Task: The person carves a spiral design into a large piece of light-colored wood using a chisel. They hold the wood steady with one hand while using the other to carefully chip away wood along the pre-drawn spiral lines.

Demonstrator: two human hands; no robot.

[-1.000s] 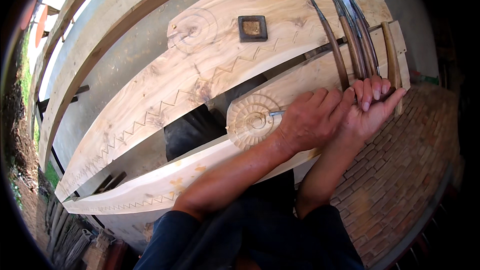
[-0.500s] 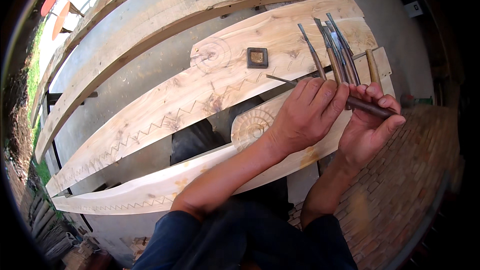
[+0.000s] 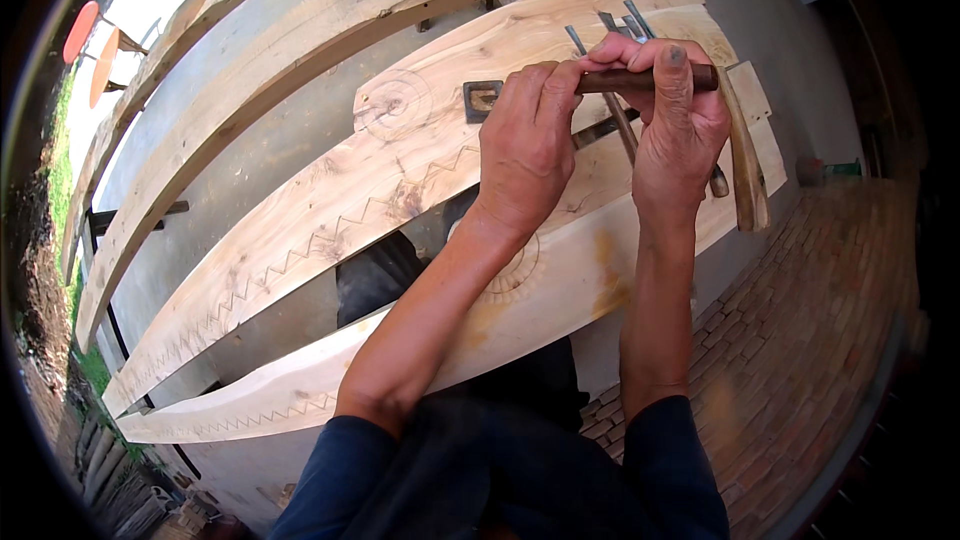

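My left hand is closed around the front end of a carving chisel, whose blade it hides. My right hand has its fingers and thumb wrapped about the dark wooden handle. The tool lies nearly level above the wood. Beneath my hands, several other chisels rest on the boards, partly covered by the right hand. A pale wooden tool handle lies just right of that hand. The far board bears a drawn spiral and zigzag line; the near board has a carved rosette, mostly behind my left arm.
A dark square frame-like block sits on the far board beside my left hand. Long curved beams lie beyond it. A gap separates the two boards, with dark cloth showing below. Brick floor spreads at right; orange oval-topped stools stand far left.
Both hands have lifted away from me and leftward with the chisel. The right hand has turned and closed round the handle. The blade, earlier showing past my left hand, is now hidden.
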